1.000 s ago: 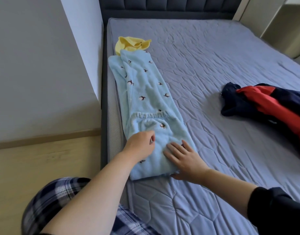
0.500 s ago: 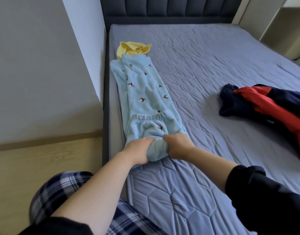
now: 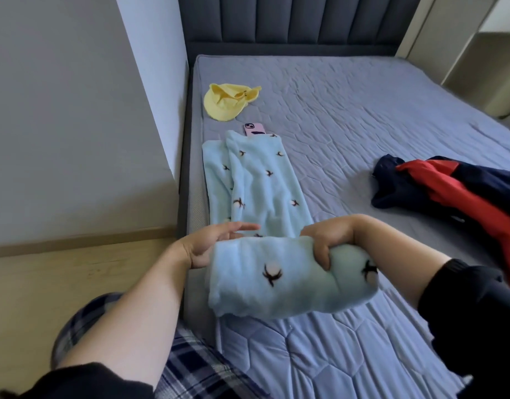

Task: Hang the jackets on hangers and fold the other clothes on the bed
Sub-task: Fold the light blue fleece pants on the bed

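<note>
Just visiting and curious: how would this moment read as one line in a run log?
step: folding blue pants | right hand: grips lifted near end | left hand: open, at fold's edge | jacket: unhung, on bed

Brightness: moderate, even daylight, no glare.
Shadows: soft, faint, on bed (image 3: pixel 363 96) beneath lifted pants (image 3: pixel 276 272).
Blur: jacket (image 3: pixel 463 197) smeared at right edge.
Focus: slightly soft overall.
Distortion: wide-angle bowing, wall (image 3: pixel 61 110) edges lean.
</note>
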